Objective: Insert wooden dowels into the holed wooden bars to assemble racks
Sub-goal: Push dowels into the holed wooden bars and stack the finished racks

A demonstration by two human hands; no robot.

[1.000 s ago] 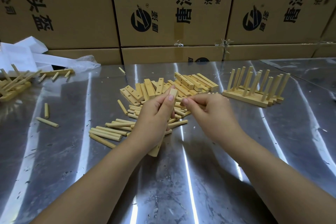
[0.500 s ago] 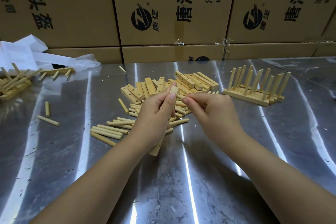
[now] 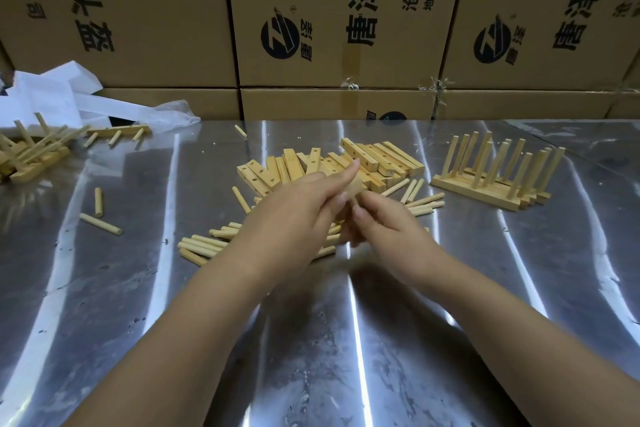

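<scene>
Stacked cardboard boxes [image 3: 156, 10] walled off the far edge at twelve o'clock. In front of them lay the shiny metal table [image 3: 346, 340]. White paper [image 3: 45, 94] was crumpled at ten o'clock, with a jumble of tilted racks [image 3: 34, 152] just in front of it. A pile of holed bars [image 3: 377, 159] lay at the table's centre, and the finished racks [image 3: 498, 180] stood upright at two o'clock, well apart from the pile.

The left hand [image 3: 298, 211] and right hand [image 3: 391, 232] met over the near side of the pile. The left hand gripped a single bar [image 3: 356, 185], its index finger stretched along it toward twelve o'clock; only the bar's blurred end showed. The right hand's fingers were bunched against that end, and I could not tell whether they pinched a dowel.

Loose dowels [image 3: 201, 246] lay under and around both hands, toward eight and two o'clock. Two stray dowels [image 3: 100, 224] lay alone at nine o'clock.
</scene>
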